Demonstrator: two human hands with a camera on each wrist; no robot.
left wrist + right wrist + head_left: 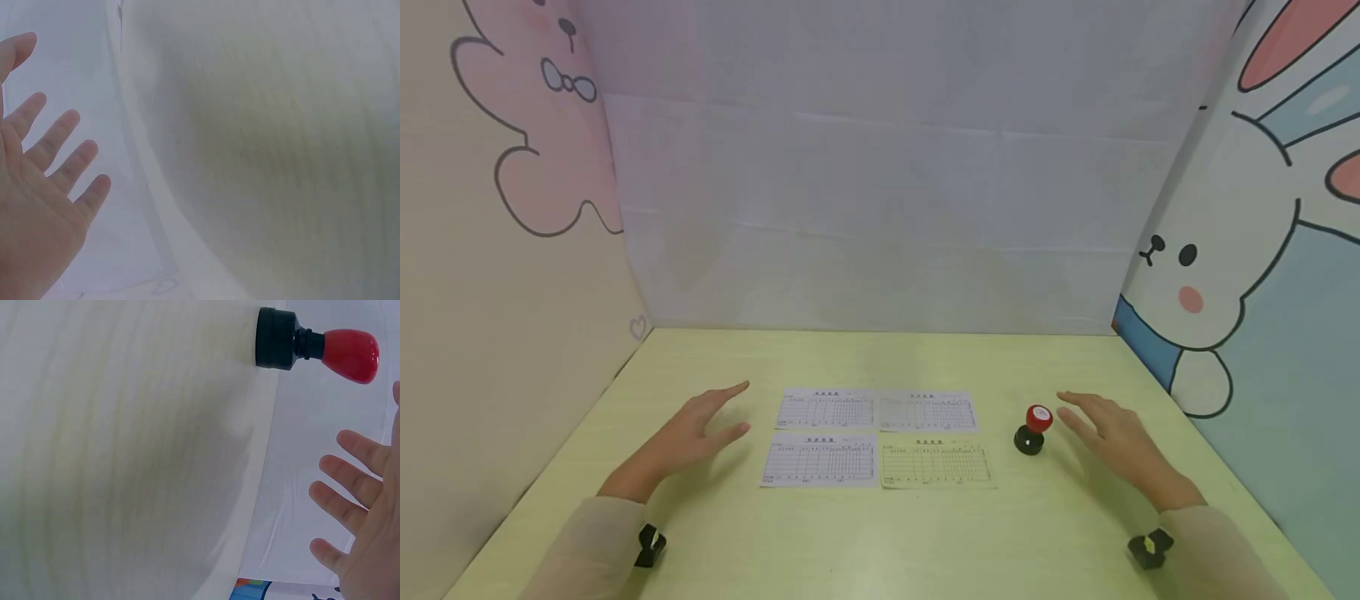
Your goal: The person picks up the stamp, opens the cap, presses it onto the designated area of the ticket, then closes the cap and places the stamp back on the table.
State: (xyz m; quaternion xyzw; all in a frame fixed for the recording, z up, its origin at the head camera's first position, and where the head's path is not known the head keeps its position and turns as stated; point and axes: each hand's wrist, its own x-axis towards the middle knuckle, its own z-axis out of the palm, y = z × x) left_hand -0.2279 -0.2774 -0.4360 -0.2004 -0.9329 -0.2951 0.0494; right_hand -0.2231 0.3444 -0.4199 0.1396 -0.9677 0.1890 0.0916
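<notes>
My left hand hovers over the table to the left of the printed forms, holding nothing; its fingers spread apart in the left wrist view. On the other side, my right hand is also raised, fingers extended and nothing in its grasp. Just left of it stands an upright stamp with a red knob and a black round base, apart from the fingers. The right wrist view shows the same stamp sideways near the top. Two white forms lie behind a white form and a yellow form.
The light wooden table meets a white sheet backdrop at its rear edge. Side panels bear a pink cartoon animal at left and a white cartoon rabbit at right. Black wrist devices sit at both cuffs.
</notes>
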